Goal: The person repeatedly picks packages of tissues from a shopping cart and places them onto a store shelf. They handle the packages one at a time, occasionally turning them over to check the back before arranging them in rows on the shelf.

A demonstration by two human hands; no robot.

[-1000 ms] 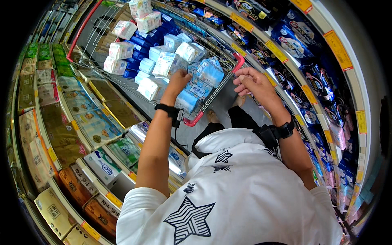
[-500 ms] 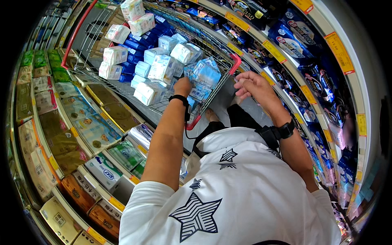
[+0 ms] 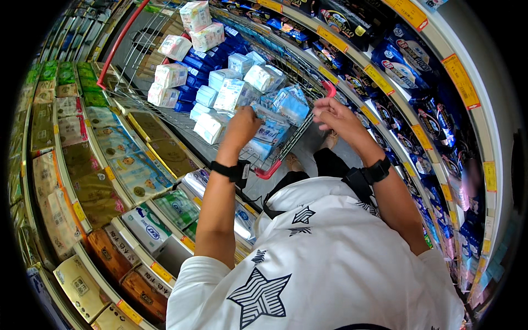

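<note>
- My left hand (image 3: pixel 242 125) is inside the shopping cart (image 3: pixel 132 71) at its near end, fingers curled down onto a pale blue soft pack (image 3: pixel 270 129); I judge it clamped on that pack, though the fingertips are hidden from me.
- My right hand (image 3: pixel 333 115) sits just beside the cart's near right corner, by the red handle end (image 3: pixel 329 88). Its fingers are bent and partly drawn together; I cannot tell whether they grip anything.
- The two hands are apart, with the light-blue packs of the near end between them.
- The held pack lies against the cart's near edge, directly under my left hand and just left of my right.
- White and light-blue wrapped packs (image 3: pixel 231 91) fill the cart's middle; dark blue packs (image 3: pixel 206 58) lie beneath, and white ones (image 3: pixel 195 15) are stacked at the far end.
- Left shelves (image 3: pixel 71 181) carry flat green, brown and tan packages.
- Right shelves (image 3: pixel 440 110) carry dark blue bags, with yellow-orange price tags (image 3: pixel 461 80) along the shelf edges.
</note>
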